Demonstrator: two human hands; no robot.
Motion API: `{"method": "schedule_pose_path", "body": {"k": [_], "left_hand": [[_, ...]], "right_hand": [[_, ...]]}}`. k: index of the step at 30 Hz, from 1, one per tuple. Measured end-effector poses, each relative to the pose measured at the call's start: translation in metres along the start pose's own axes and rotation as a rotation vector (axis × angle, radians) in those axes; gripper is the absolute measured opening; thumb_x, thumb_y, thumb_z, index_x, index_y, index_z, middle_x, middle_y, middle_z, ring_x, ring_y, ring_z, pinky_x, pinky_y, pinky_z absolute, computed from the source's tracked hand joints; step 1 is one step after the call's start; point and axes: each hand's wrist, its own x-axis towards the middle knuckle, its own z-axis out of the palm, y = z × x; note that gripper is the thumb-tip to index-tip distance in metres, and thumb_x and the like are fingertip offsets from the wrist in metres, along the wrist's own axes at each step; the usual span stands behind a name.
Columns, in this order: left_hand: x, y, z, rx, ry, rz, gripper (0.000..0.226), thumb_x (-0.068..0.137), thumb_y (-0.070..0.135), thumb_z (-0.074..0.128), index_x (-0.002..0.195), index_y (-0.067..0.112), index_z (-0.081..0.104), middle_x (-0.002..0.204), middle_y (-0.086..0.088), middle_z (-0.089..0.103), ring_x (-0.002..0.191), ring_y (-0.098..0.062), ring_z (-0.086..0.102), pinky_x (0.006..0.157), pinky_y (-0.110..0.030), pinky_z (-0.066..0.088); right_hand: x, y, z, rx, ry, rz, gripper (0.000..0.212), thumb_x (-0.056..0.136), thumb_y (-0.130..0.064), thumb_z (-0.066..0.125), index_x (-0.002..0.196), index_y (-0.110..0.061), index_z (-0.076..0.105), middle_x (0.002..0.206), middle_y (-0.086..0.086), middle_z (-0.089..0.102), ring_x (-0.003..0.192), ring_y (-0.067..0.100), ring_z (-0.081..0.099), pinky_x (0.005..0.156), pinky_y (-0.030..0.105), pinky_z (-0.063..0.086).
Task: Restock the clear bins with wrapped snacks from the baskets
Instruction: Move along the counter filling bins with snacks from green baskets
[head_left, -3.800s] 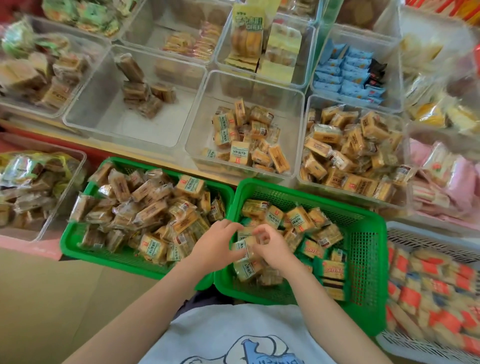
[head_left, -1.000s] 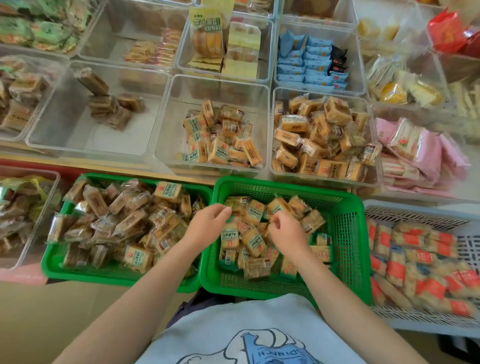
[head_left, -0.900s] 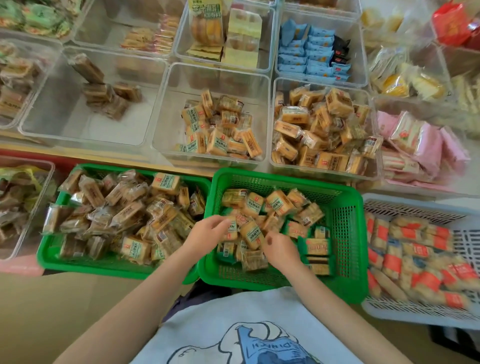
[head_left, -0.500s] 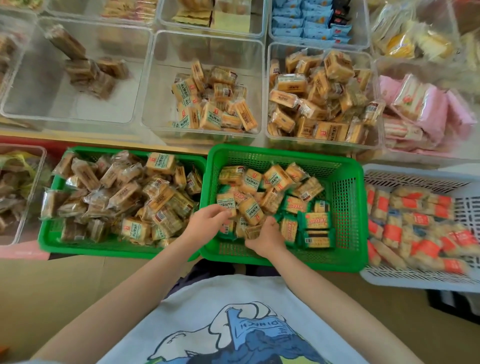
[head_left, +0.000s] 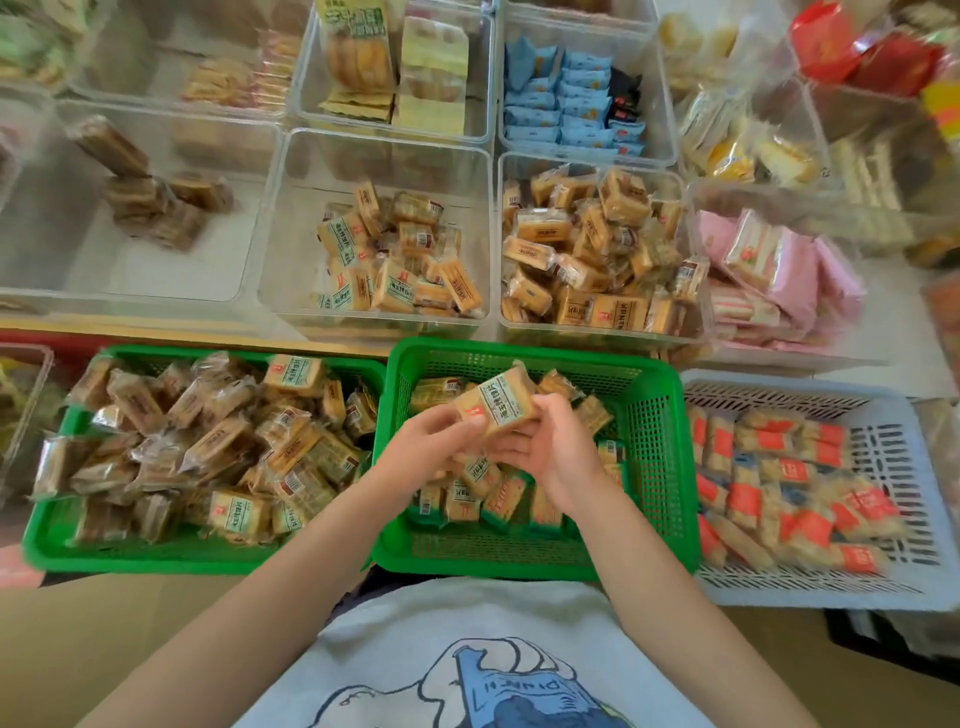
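At the far left a clear bin (head_left: 156, 280) holds only a few brown wrapped bars (head_left: 150, 202), well apart from its near wall. Near it, at the desk's front, a green basket (head_left: 130, 553) is heaped with wrapped snacks (head_left: 208, 441). To its right, touching it side to side, a second green basket (head_left: 660, 457) is partly filled with the same kind of packets (head_left: 483, 499).

Over this second basket the left hand (head_left: 421, 447) and the right hand (head_left: 550, 447) meet. Both have their fingers curled round one wrapped snack with a green label (head_left: 496, 402), lifted clear of the packets below; the left hand takes its near-left end, the right hand cups it from under and from the right.

Beyond the second basket stands a middle clear bin (head_left: 374, 317), about a third full of green-labelled packets (head_left: 395, 260). Just beside it on the right, another clear bin (head_left: 597, 327) is fuller, with orange-labelled packets (head_left: 592, 249). Far right and near, a white slotted basket (head_left: 883, 566) carries red-labelled snacks (head_left: 779, 467) in rows. Pink packets (head_left: 779, 270) lie beyond it.
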Motion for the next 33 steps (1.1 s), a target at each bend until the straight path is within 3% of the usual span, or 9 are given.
{"method": "schedule_pose_path", "body": {"k": [3, 5, 9, 13, 20, 26, 28, 30, 33], "left_hand": [[0.006, 0.013, -0.004, -0.010, 0.058, 0.047, 0.026, 0.093, 0.035, 0.067, 0.109, 0.014, 0.068, 0.100, -0.005, 0.075, 0.093, -0.022, 0.072, 0.079, -0.031, 0.059], [0.009, 0.018, -0.011, -0.021, 0.152, 0.044, 0.029, 0.091, 0.034, 0.070, 0.108, 0.011, 0.068, 0.094, -0.005, 0.076, 0.081, -0.014, 0.073, 0.067, -0.023, 0.057], [0.025, 0.034, -0.038, -0.066, 0.375, 0.008, 0.029, 0.091, 0.040, 0.069, 0.105, 0.015, 0.068, 0.088, -0.002, 0.075, 0.073, -0.012, 0.070, 0.064, -0.022, 0.056], [0.059, 0.070, -0.068, 0.036, 0.486, 0.099, 0.028, 0.093, 0.045, 0.064, 0.095, 0.018, 0.069, 0.089, -0.001, 0.074, 0.078, -0.016, 0.070, 0.074, -0.028, 0.058], [0.094, 0.083, -0.083, 0.287, 0.675, -0.069, 0.059, 0.085, 0.068, 0.061, 0.083, 0.011, 0.073, 0.073, -0.004, 0.073, 0.064, -0.021, 0.069, 0.071, -0.040, 0.058], [0.061, 0.045, -0.071, 0.122, 0.725, 0.073, 0.026, 0.092, 0.047, 0.064, 0.104, 0.024, 0.060, 0.086, -0.002, 0.071, 0.066, -0.015, 0.069, 0.057, -0.026, 0.051], [0.053, 0.026, -0.071, 0.141, 0.665, 0.026, 0.016, 0.095, 0.038, 0.062, 0.101, 0.023, 0.060, 0.086, -0.005, 0.071, 0.063, -0.014, 0.067, 0.066, -0.037, 0.059], [0.049, 0.005, -0.068, 0.187, 0.561, -0.044, 0.012, 0.096, 0.033, 0.061, 0.099, 0.022, 0.061, 0.085, -0.003, 0.070, 0.062, -0.013, 0.066, 0.077, -0.046, 0.060], [0.042, -0.019, -0.061, 0.244, 0.397, -0.134, 0.012, 0.095, 0.037, 0.063, 0.098, 0.025, 0.061, 0.089, 0.000, 0.069, 0.072, -0.014, 0.069, 0.083, -0.044, 0.059]], "right_hand": [[0.008, -0.026, 0.019, -0.408, 0.150, -0.142, 0.032, 0.107, -0.032, 0.039, 0.102, -0.014, 0.065, 0.087, 0.008, 0.073, 0.073, 0.020, 0.068, 0.065, 0.036, 0.056], [0.023, -0.038, 0.023, -0.732, 0.279, -0.326, 0.018, 0.104, -0.031, 0.047, 0.108, -0.018, 0.060, 0.098, -0.003, 0.065, 0.087, 0.016, 0.063, 0.068, 0.027, 0.050], [0.064, -0.051, 0.020, -1.228, 0.346, -0.545, 0.051, 0.099, -0.023, 0.055, 0.146, -0.012, 0.040, 0.147, 0.003, 0.040, 0.138, 0.020, 0.037, 0.110, 0.033, 0.038], [0.085, -0.043, 0.013, -1.524, 0.239, -0.368, 0.073, 0.099, -0.026, 0.054, 0.160, -0.013, 0.015, 0.167, 0.007, 0.014, 0.155, 0.024, 0.008, 0.126, 0.043, 0.015], [0.090, -0.046, 0.011, -1.499, 0.240, -0.414, 0.067, 0.100, -0.020, 0.049, 0.159, -0.011, 0.018, 0.166, 0.006, 0.019, 0.155, 0.022, 0.009, 0.125, 0.038, 0.016], [0.089, -0.048, 0.009, -1.401, 0.249, -0.458, 0.053, 0.099, -0.016, 0.050, 0.150, -0.008, 0.038, 0.156, 0.009, 0.038, 0.149, 0.023, 0.027, 0.122, 0.039, 0.027], [0.084, -0.040, 0.011, -1.338, 0.356, -0.684, 0.030, 0.094, -0.008, 0.054, 0.123, -0.005, 0.061, 0.123, 0.010, 0.059, 0.121, 0.027, 0.051, 0.100, 0.041, 0.047], [0.081, -0.022, 0.015, -1.368, 0.382, -0.776, 0.012, 0.089, -0.005, 0.057, 0.099, -0.008, 0.063, 0.098, 0.004, 0.058, 0.095, 0.026, 0.055, 0.072, 0.036, 0.047], [0.092, 0.021, 0.014, -1.469, 0.164, -0.294, 0.018, 0.096, -0.019, 0.058, 0.113, -0.014, 0.055, 0.119, 0.006, 0.054, 0.103, 0.026, 0.057, 0.076, 0.037, 0.052]]}}
